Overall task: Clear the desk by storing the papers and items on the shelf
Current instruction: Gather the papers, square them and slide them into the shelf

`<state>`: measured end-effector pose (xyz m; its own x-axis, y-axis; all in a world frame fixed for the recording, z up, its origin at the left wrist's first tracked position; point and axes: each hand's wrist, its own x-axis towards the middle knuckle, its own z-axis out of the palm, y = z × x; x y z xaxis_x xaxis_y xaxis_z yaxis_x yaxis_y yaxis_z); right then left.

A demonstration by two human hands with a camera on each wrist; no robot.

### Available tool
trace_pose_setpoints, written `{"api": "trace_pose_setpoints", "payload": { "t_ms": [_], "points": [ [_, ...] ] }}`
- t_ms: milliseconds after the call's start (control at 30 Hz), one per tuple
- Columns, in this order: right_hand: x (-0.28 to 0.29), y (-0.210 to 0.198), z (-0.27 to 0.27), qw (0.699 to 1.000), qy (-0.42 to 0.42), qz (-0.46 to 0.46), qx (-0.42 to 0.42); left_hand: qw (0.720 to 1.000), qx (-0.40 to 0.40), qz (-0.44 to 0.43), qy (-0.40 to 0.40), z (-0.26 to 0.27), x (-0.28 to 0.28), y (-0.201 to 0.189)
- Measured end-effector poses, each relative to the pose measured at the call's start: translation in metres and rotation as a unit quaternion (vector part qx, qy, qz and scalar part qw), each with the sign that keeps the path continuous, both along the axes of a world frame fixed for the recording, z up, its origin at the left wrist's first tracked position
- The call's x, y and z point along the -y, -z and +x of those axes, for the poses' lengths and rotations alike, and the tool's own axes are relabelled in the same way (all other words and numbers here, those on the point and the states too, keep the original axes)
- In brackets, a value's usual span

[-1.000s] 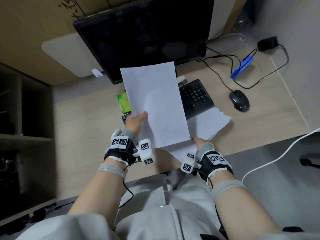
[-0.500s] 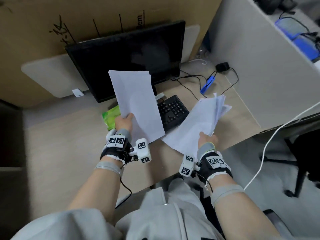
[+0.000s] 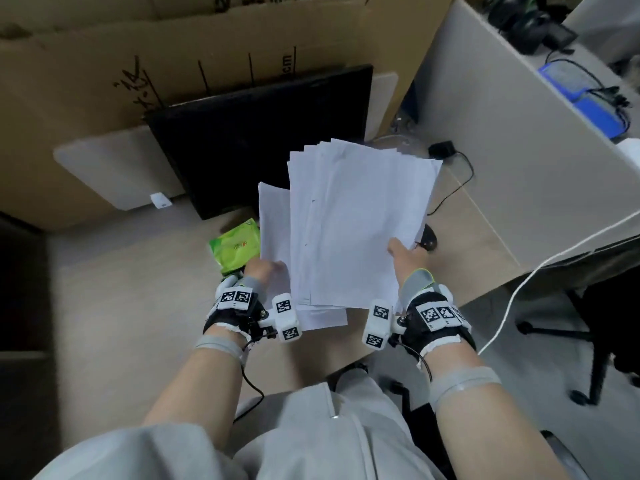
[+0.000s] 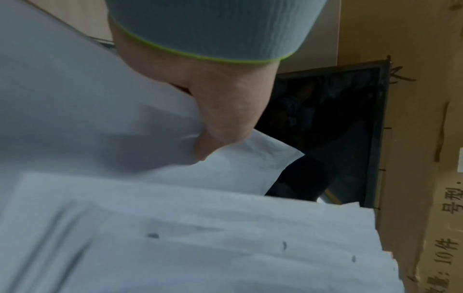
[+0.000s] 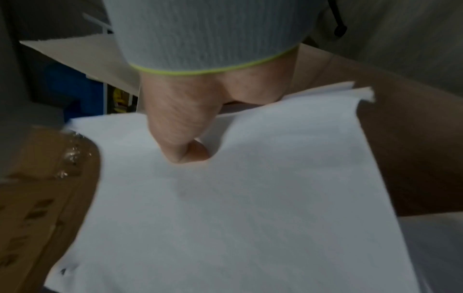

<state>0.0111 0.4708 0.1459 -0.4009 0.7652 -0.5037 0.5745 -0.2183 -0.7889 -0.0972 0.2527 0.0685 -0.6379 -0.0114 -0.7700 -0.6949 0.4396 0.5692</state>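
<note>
My right hand [image 3: 401, 252] grips a thick stack of white papers [image 3: 353, 230] by its right edge, thumb on top, as the right wrist view shows for the hand [image 5: 185, 146] and the stack [image 5: 238, 208]. My left hand [image 3: 265, 270] pinches a single white sheet [image 3: 273, 223] at its lower left; the stack overlaps this sheet from the right. The left wrist view has the hand [image 4: 218, 126] on the sheet [image 4: 100, 119], with the stack [image 4: 200, 247] below. Both are held above the wooden desk [image 3: 138, 289].
A green packet [image 3: 235, 249] lies on the desk left of the papers. Behind stands a black monitor [image 3: 259, 133] against a cardboard box [image 3: 173, 46]. A black mouse [image 3: 428, 237] peeks out past my right hand. A dark shelf [image 3: 20, 306] is at the left edge; a partition [image 3: 519, 168] is at the right.
My right hand has lifted the stack off the desk and swung it left, over the sheet in my left hand. The keyboard is now hidden behind the papers.
</note>
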Motion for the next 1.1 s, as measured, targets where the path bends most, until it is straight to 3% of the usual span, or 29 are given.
{"api": "trace_pose_setpoints", "payload": {
  "t_ms": [167,267,400,533,733,900,967,1100],
  "points": [
    [0.036,0.056,0.004,0.98,-0.135,-0.043,0.138,0.998,0.04,-0.037,-0.017,0.024,0.023,0.013],
    [0.055,0.083,0.019,0.958,-0.189,-0.081,0.2,0.995,0.065,0.024,-0.066,0.04,0.04,0.026],
    [0.075,0.105,0.03,0.938,-0.234,-0.102,0.235,0.991,0.072,0.068,-0.095,0.061,0.055,0.039],
    [0.086,0.115,0.031,0.928,-0.259,-0.116,0.242,0.996,0.063,-0.005,-0.058,0.077,0.068,0.046],
    [0.082,0.101,0.011,0.944,-0.244,-0.112,0.192,0.99,0.05,-0.048,-0.126,0.076,0.071,0.027],
    [0.085,0.071,-0.028,0.963,-0.234,-0.115,0.062,0.981,-0.026,-0.034,-0.189,0.062,0.069,-0.002],
    [0.094,0.057,-0.044,0.954,-0.264,-0.137,0.027,0.97,-0.052,-0.03,-0.234,0.063,0.076,-0.019],
    [0.103,0.045,-0.065,0.937,-0.32,-0.142,0.002,0.964,-0.079,-0.091,-0.235,0.059,0.093,-0.036]
  ]
}}
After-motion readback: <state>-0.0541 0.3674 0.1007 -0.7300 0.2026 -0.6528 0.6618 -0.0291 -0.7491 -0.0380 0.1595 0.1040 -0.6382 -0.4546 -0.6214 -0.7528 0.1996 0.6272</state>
